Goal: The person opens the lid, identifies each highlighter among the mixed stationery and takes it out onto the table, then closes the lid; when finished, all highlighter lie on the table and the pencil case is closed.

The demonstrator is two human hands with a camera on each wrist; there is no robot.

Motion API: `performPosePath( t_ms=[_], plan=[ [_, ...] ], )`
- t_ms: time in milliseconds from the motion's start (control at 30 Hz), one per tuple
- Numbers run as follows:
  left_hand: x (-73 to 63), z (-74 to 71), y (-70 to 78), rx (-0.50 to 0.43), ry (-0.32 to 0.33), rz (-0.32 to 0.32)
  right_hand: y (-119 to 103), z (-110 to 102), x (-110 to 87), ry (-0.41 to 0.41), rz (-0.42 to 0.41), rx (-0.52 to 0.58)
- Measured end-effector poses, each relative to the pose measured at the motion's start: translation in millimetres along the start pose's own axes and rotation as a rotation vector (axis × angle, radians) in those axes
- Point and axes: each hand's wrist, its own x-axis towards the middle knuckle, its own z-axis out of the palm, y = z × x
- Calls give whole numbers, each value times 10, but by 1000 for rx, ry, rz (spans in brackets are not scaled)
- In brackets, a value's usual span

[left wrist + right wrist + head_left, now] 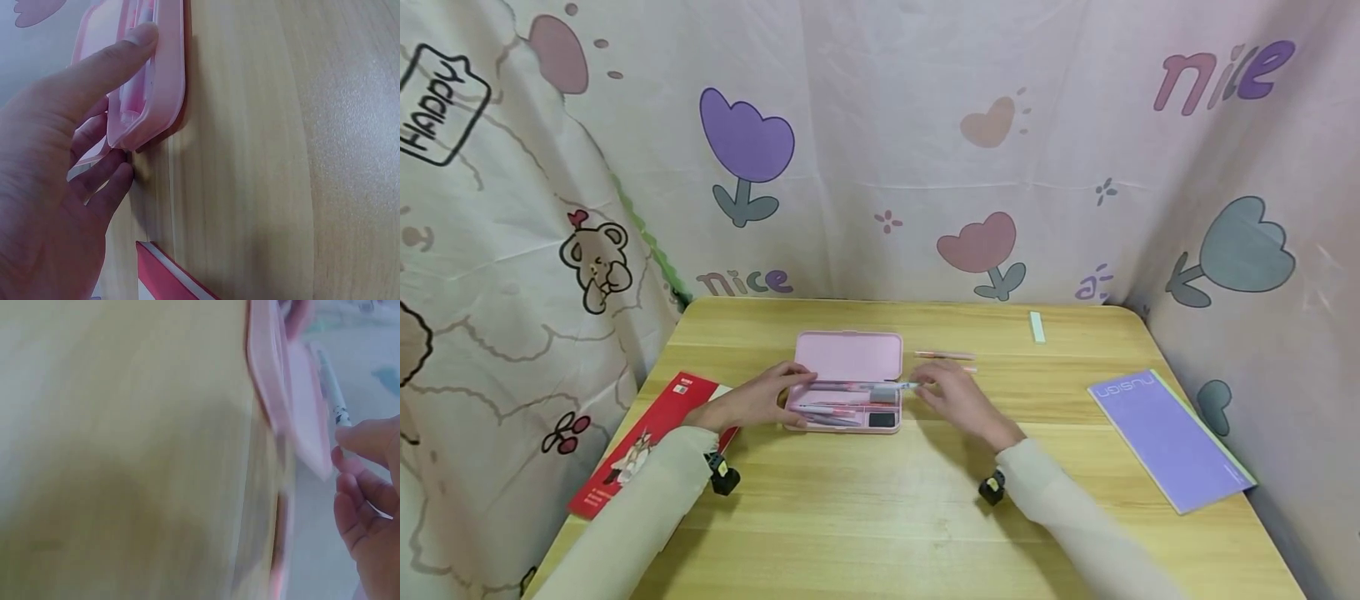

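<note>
Just below the middle of the head view, a slim pen (335,394) sits over the right end of a pink pencil case (848,354), whose lid is laid back on the surface (880,517). The right hand (957,396) pinches one end of the pen between thumb and forefinger, the remaining fingers loosely bent. The left hand (765,396) grips the case's left end, thumb over the rim, fingers round the outside.

From here the pen looks light and stiff, and its smooth round barrel would probably roll or slip in a lazy pinch; held so near its end, it could swing, so nearer the middle seems steadier. The case looks like thin, fairly rigid plastic, easily nudged along, so its end wall seems a sound place to hold, clear of the hinged lid.
</note>
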Motion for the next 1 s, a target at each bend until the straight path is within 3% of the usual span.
performPosePath(
  t_ms=[200,433,1000],
  plan=[
    [-16,-15,6,-11,1,-6,344,-256,-273,50,120,4],
    [-43,-23,10,-16,3,-6,620,-320,-495,48,184,-24],
    [-12,-5,0,19,13,33,763,-312,-474,-4,253,-40]
  ],
)
